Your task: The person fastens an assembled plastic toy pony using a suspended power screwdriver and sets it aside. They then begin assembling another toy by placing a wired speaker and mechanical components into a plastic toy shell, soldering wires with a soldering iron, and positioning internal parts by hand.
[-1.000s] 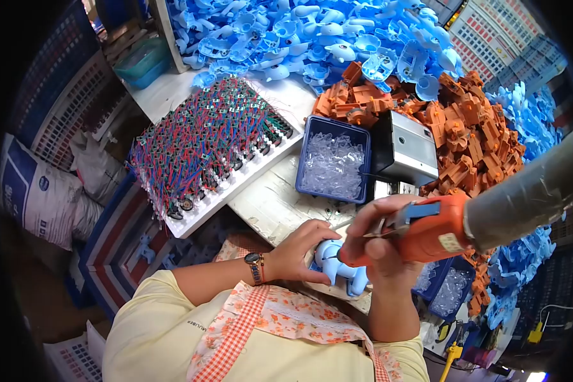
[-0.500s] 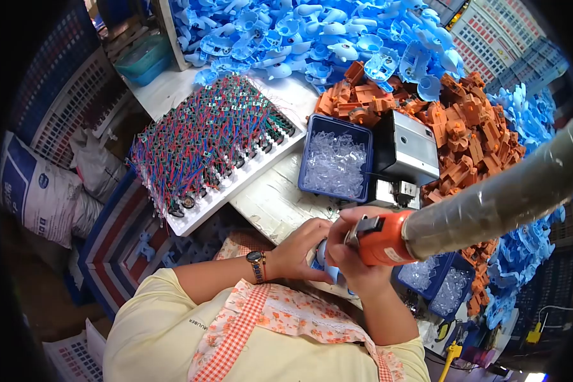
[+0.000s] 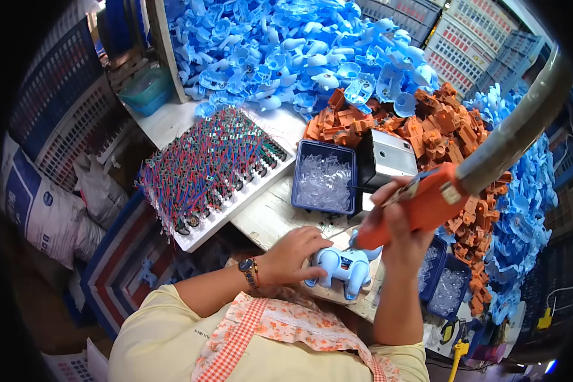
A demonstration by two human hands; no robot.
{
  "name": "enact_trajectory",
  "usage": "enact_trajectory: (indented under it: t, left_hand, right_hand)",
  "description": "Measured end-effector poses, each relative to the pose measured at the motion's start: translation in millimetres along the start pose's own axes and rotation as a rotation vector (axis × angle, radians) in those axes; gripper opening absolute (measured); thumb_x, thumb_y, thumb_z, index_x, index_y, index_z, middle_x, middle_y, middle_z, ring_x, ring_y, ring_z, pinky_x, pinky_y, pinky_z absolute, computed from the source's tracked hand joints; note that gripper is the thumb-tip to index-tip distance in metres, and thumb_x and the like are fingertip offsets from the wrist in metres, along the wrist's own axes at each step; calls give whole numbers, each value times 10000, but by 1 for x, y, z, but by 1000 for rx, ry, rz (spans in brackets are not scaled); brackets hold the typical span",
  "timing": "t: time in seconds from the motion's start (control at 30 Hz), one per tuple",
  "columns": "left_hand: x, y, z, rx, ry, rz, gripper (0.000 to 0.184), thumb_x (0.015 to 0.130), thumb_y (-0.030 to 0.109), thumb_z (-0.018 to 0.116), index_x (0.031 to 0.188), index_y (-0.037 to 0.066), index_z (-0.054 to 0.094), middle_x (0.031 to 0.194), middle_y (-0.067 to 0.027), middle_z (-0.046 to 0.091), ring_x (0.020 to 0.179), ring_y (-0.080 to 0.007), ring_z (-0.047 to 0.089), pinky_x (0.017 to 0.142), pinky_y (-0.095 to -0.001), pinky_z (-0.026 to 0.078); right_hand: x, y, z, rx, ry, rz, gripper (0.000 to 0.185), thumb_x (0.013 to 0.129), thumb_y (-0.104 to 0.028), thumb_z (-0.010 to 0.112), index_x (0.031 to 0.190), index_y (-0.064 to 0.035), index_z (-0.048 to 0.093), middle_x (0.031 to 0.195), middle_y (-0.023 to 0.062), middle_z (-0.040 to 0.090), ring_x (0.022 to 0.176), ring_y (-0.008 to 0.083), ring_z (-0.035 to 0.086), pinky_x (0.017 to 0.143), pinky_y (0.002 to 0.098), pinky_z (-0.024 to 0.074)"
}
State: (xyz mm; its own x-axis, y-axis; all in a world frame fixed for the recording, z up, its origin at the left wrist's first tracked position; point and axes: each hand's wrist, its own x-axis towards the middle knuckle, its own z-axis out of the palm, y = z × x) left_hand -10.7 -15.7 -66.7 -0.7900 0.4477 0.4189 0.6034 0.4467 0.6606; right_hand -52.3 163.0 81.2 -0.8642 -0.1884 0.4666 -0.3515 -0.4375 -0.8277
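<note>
The orange power tool (image 3: 420, 204) is covering the far right end of the blue toy animal (image 3: 342, 264), and its tip is disappearing against the toy's edge, so whether it is touching there is staying hard to tell. The left hand (image 3: 294, 256) is hiding part of the toy's left end, while its own fingertips are partly blending into the blue. The toy is lying on a small board (image 3: 330, 294) at the near edge of the table (image 3: 270, 219), its stubby legs pointing toward the person; it is looking smooth and pale blue, with an opening in its middle showing something dark inside, too small to make out. The left hand is bending half closed, its thumb and fingers steadying the toy. The right hand (image 3: 404, 229) is wrapping closed around the tool, some of its fingers hiding behind the orange body. A thick grey hose (image 3: 516, 137) is running from the tool toward the upper right, blocking some of the orange parts (image 3: 426, 127) and blue parts (image 3: 522, 210). The dark picture border is cutting off the outer baskets (image 3: 471, 38).
</note>
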Motion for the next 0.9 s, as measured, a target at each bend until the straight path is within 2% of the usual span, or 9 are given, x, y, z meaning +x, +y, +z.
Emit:
enact_trajectory:
  t: [0.03,0.07,0.23,0.43,0.57,0.63,0.7,0.8,0.9]
  left_hand:
    - [6,-3,-8,74,-57,5,551,834,487,689,1201,80,627,1172,-189,578,1158,-371,526,1000,-464,411]
    - [14,-5,-14,57,30,39,350,853,391,689,1027,88,692,1019,-155,624,1123,-361,551,965,-465,435]
    - [65,-31,-53,500,199,11,167,765,172,714,905,86,688,983,-121,627,1143,-326,551,937,-466,444]
    - [102,-62,-58,1057,-151,-57,137,733,155,651,804,119,761,980,-102,678,1196,-362,511,969,-499,406]
    - [101,-68,-58,1005,-128,-32,86,733,158,661,731,118,737,813,-84,690,1105,-325,580,974,-518,408]
    - [98,-69,-60,918,-149,-78,88,735,196,713,768,116,727,837,-84,686,1173,-322,560,1007,-519,370]
    - [99,-66,-64,842,-116,-67,85,735,174,716,775,101,726,836,-88,687,1113,-303,596,968,-483,416]
    - [103,-57,-70,729,-66,-116,91,750,138,718,812,74,734,841,-100,694,962,-300,650,859,-427,490]
    - [99,-58,-66,513,79,-139,116,789,105,722,885,43,743,862,-98,716,823,-271,689,742,-362,538]
  right_hand:
    - [6,-9,-4,-75,53,-33,431,870,-67,711,1231,19,490,941,117,658,645,129,626,573,258,522]
    - [12,-16,-10,-179,97,-46,427,872,-63,709,1225,11,481,939,102,656,653,126,626,594,260,528]
    - [24,-5,-59,-389,180,-5,477,866,-74,727,1261,-20,464,1012,70,636,811,120,628,678,260,525]
    - [3,-14,-104,-560,87,75,554,862,-146,750,1314,-32,451,1104,82,626,946,145,615,838,288,492]
    - [-29,-37,-136,-906,132,-72,678,799,-171,788,1377,-42,459,1148,99,629,944,201,629,908,341,480]
    - [-51,-36,-159,-1057,277,82,493,806,-169,760,1250,-45,583,1091,103,656,906,205,630,862,332,491]
    - [-70,-31,-183,-1285,353,327,393,804,-167,745,1161,-44,636,1055,111,670,899,228,639,839,341,499]
    - [-92,-3,-209,-1546,228,298,325,783,-105,726,1098,-63,657,1009,98,667,819,235,636,720,341,502]
    - [-91,20,-213,-1617,167,165,318,783,-117,730,1085,-58,655,1004,103,664,871,275,644,764,375,509]
